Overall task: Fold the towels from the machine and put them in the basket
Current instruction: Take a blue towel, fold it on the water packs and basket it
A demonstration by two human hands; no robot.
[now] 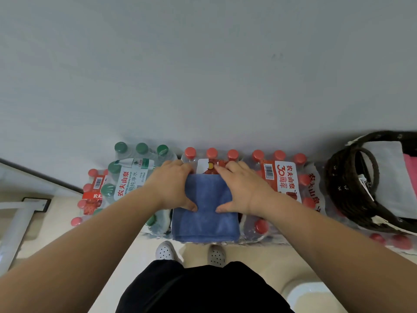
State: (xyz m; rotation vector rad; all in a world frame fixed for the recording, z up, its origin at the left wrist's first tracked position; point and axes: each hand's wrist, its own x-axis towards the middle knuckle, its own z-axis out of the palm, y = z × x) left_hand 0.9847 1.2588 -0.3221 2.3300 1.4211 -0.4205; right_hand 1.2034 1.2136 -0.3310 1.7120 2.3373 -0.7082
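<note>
A blue towel, folded into a rectangle, lies on top of shrink-wrapped packs of water bottles. My left hand lies over the towel's far left side, and my right hand over its far right side. On both hands the fingertips curl over the far edge while the thumb presses on the cloth near the middle. The dark woven basket with a white lining stands on the packs at the far right. Something pink lies inside it. The machine is out of view.
Green-capped bottle packs sit left of the towel, with red-capped ones further left and on the right. A plain grey wall rises right behind the packs. A white metal frame stands on the beige floor at left. My feet are just before the packs.
</note>
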